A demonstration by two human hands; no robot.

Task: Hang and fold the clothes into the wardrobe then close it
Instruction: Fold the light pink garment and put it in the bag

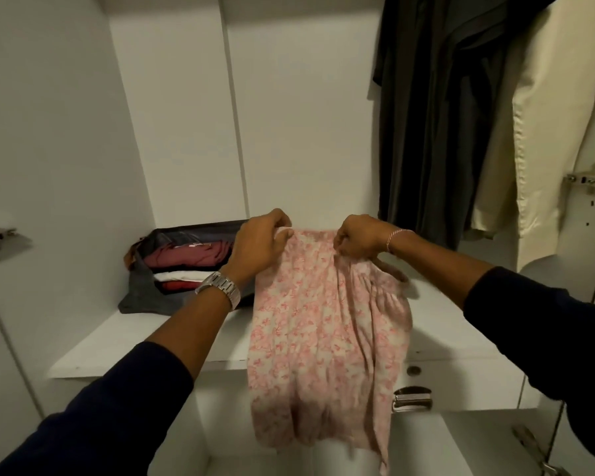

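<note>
Our left hand (pixel 259 247) and right hand (pixel 359 240) each pinch the top edge of the pink floral garment (pixel 327 324), which lies across the wardrobe shelf (pixel 124 341) with its lower half hanging over the front. We should keep the edge taut and fold evenly, beside the folded stack (pixel 186 266).

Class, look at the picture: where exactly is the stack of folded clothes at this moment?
The stack of folded clothes sits at the back left of the wardrobe shelf, just behind the left hand and left of the pink floral garment.
</note>
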